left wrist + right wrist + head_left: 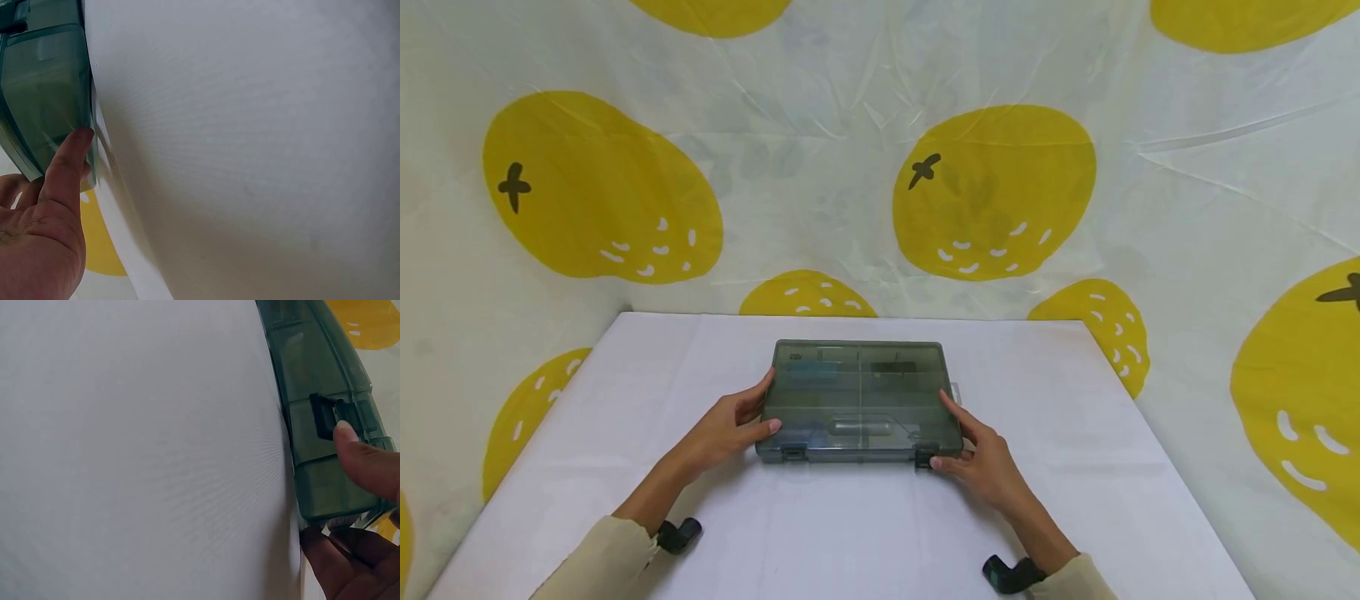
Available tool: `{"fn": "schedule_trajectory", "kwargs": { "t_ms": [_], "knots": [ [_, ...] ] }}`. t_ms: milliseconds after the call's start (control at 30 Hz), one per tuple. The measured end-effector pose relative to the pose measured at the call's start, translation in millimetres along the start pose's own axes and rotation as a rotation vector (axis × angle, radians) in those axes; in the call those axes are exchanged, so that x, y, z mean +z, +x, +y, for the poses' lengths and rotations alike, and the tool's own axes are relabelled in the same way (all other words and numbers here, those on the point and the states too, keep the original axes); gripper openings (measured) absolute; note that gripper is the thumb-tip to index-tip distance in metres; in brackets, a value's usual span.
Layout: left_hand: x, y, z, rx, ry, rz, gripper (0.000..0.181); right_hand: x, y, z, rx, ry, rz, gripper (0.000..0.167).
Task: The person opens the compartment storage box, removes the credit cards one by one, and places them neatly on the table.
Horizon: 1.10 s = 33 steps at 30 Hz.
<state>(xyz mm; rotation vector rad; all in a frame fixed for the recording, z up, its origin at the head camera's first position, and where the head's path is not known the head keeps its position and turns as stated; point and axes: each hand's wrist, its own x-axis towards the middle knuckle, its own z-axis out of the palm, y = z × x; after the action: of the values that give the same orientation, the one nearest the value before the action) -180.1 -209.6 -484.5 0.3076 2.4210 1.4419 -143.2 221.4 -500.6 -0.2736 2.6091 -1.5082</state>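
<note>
A translucent dark-green plastic storage box point(859, 392) lies on the white table with its lid down. My left hand point(722, 429) holds its left end, the thumb by the front left corner and the fingers along the side. At the right end my right hand point(988, 467) grips the box, with its thumb at the black right front latch point(324, 417). That latch sticks out from the front wall, while the left front latch point(793, 454) lies flat against it. Through the lid, dividers, a bluish shape and a dark shape show dimly; their kinds are unclear.
White cloth covers the table point(850, 533). Behind and beside it hangs a pale curtain point(805, 192) printed with yellow fruit. A small clear tab point(956, 392) juts from the box's right side. Black wrist devices point(679, 536) sit at both sleeves.
</note>
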Motion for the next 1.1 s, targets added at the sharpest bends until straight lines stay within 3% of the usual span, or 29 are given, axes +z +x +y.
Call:
{"fn": "schedule_trajectory", "kwargs": {
  "t_ms": [167, 367, 767, 933, 1100],
  "knots": [
    [0.4, 0.1, -0.6, -0.008, 0.003, -0.003, 0.096, 4, 0.9, -1, 0.025, -0.084, 0.061, 0.107],
    [0.6, 0.8, -0.1, -0.006, 0.005, -0.002, 0.097, 4, -2.8, -3, -0.002, -0.148, 0.092, 0.104],
    [0.3, 0.8, 0.3, -0.008, 0.019, -0.001, 0.099, -22, -20.4, -28, 0.018, -0.256, 0.17, 0.09],
    [1.3, 1.6, -0.2, -0.018, 0.016, -0.002, 0.099, -25, -21.8, -44, -0.04, -0.265, 0.231, 0.086],
    [0.9, 1.7, -1.7, -0.018, 0.012, 0.0, 0.098, -16, -19.8, -63, -0.101, -0.302, 0.256, 0.084]
  ]
}}
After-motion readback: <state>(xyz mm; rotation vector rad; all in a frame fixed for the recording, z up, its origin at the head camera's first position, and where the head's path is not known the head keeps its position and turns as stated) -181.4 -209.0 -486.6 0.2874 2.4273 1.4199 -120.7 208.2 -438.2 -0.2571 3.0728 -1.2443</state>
